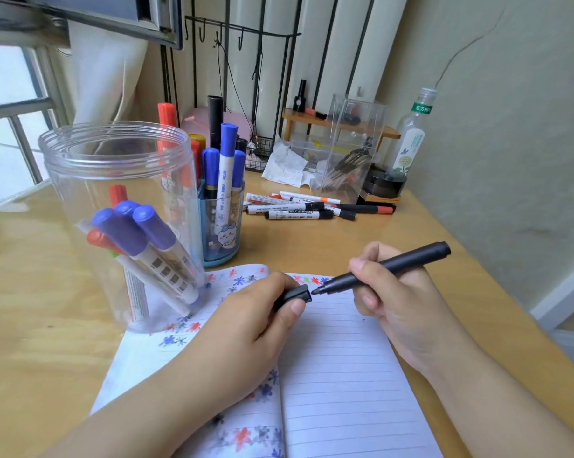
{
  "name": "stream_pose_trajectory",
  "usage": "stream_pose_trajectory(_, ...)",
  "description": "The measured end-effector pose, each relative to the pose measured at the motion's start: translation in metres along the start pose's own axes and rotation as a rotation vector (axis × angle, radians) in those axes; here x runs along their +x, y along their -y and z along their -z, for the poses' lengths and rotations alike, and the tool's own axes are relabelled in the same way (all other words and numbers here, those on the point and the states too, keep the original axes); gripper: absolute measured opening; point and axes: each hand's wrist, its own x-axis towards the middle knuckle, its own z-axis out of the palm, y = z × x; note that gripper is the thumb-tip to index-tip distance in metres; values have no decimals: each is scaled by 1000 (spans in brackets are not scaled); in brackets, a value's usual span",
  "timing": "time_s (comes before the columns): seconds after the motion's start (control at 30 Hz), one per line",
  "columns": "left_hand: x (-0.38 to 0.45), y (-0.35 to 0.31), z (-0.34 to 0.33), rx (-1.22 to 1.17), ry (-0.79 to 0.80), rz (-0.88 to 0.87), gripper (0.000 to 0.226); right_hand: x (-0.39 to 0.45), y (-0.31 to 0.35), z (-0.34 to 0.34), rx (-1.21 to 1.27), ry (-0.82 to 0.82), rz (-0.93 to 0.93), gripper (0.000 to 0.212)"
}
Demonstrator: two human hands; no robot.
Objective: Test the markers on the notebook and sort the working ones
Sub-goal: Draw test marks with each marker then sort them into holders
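Observation:
My right hand (394,292) grips a black marker (401,264), uncapped, its tip pointing left just above the open lined notebook (341,375). A small gap separates that tip from the black cap (293,296), which my left hand (246,328) pinches. Coloured test scribbles line the notebook's left page and top edge. At the left, a big clear jar (120,200) holds several blue and red capped markers. Behind the notebook a small blue cup (224,226) is packed with upright markers. Several loose markers (298,209) lie on the desk beyond.
A wooden desk (31,292) runs to a wall on the right. At the back stand a clear acrylic box (348,150), a bottle (411,137), a black round tin (383,185), crumpled paper (285,160) and a small wooden shelf.

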Motion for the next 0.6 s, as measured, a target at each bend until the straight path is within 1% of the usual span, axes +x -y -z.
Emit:
stream_pose_trajectory(0.1, -1, -2, 0, -17, 5, -17, 14, -2, -2, -4, -17, 63, 3, 20)
stream_pose_trajectory(0.2, -1, -2, 0, -24, -9, -25, 25, -3, -3, -8, 12, 101, -7, 19)
stream_pose_trajectory(0.43, -3, -10, 3, -19, -9, -44, 27, -7, -6, -17, 107, 78, -3, 24)
stream_pose_trajectory(0.6, -9, -16, 6, -27, 10, -106, 36, -14, -8, -27, 194, 72, 79, 25)
